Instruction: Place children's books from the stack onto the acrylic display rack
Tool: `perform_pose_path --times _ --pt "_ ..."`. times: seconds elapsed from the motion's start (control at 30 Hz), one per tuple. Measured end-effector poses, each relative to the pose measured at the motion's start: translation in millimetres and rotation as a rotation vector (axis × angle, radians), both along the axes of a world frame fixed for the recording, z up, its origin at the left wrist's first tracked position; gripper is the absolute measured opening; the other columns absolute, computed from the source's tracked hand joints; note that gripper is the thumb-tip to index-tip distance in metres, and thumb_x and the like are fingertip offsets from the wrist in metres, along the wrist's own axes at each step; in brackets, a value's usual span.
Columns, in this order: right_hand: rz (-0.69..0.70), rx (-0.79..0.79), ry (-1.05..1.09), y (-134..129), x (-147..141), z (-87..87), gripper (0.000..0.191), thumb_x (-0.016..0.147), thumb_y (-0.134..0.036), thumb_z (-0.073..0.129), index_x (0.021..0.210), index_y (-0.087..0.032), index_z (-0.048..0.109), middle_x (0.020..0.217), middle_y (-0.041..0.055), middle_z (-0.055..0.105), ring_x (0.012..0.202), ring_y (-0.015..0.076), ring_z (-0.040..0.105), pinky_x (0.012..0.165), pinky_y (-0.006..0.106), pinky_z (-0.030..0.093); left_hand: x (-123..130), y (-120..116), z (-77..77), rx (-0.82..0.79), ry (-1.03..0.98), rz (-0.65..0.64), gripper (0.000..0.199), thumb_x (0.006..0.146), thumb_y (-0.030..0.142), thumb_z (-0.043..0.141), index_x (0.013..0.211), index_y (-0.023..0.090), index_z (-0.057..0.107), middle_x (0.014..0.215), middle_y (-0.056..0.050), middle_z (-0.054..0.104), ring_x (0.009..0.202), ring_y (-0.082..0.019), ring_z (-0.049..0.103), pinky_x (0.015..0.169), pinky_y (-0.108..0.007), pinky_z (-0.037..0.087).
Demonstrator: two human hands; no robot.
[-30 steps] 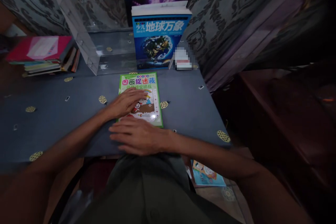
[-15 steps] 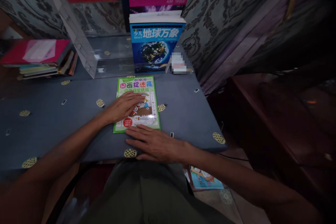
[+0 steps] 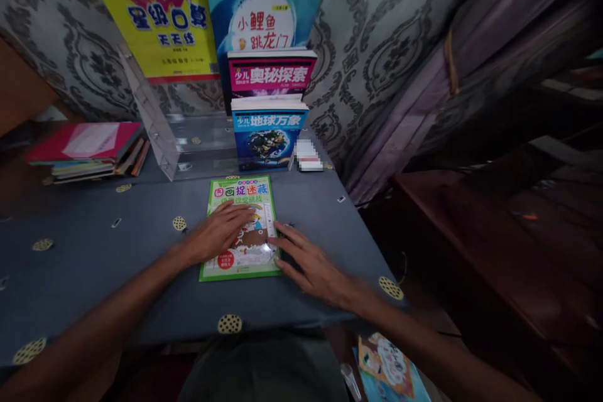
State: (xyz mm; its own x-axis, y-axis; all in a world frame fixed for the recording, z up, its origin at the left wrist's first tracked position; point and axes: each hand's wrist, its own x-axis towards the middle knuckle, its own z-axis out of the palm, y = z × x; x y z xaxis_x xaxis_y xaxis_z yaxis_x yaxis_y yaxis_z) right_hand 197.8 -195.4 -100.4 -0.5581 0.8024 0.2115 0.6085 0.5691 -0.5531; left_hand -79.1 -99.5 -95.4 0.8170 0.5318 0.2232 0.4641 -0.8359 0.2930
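Observation:
A green-edged children's picture book (image 3: 252,259) lies flat on the table, its cover facing up. My left hand (image 3: 220,230) rests on the left and middle of the cover, fingers stretched out, hiding part of the drawing. At the book's right edge is my right hand (image 3: 311,264), its fingers spread and the fingertips over or touching the edge. Neither hand is wrapped round anything.
Behind the book, a clear acrylic stand (image 3: 157,129) holds several upright books, among them a blue book with a globe (image 3: 264,144). A stack of books (image 3: 94,144) lies at the left. Another book (image 3: 389,367) lies low at the right, below the table (image 3: 155,301).
My right hand has moved from the book's lower edge up to its right edge. My left hand stays on the cover. The camera has tilted up, showing more of the standing books.

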Motion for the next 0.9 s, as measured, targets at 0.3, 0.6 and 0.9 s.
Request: perform_pose_path --times 0.3,0.6,0.9 --pt "0.049 -0.044 0.030 7.4 -17.0 4.4 0.045 0.102 -0.033 0.050 0.144 -0.019 0.051 0.160 0.0164 0.041 0.151 0.0259 0.034 0.123 0.053 0.033 -20.1 1.2 -1.4 0.037 -0.011 0.011 0.050 0.097 0.011 0.042 0.146 0.024 0.046 0.146 -0.009 0.059 0.138 -0.021 0.052 0.118 -0.052 0.038" --pt "0.011 -0.024 0.176 33.9 -30.2 9.9 0.037 0.102 -0.034 0.049 0.134 -0.021 0.061 0.138 0.0120 0.065 0.130 0.0235 0.059 0.111 0.046 0.048 -26.1 4.4 20.5 0.032 -0.095 0.035 0.030 0.103 0.020 0.041 0.128 0.024 0.058 0.124 -0.006 0.071 0.119 -0.021 0.063 0.102 -0.042 0.050" --pt "-0.309 -0.014 0.291 152.9 -51.4 -6.5 0.040 0.096 -0.016 0.040 0.133 -0.018 0.056 0.127 0.0133 0.069 0.120 0.0265 0.060 0.106 0.048 0.046 47.4 39.3 18.4 0.143 0.112 0.480 0.032 0.099 0.035 0.050 0.125 0.017 0.054 0.125 -0.016 0.064 0.116 -0.033 0.058 0.097 -0.051 0.048"
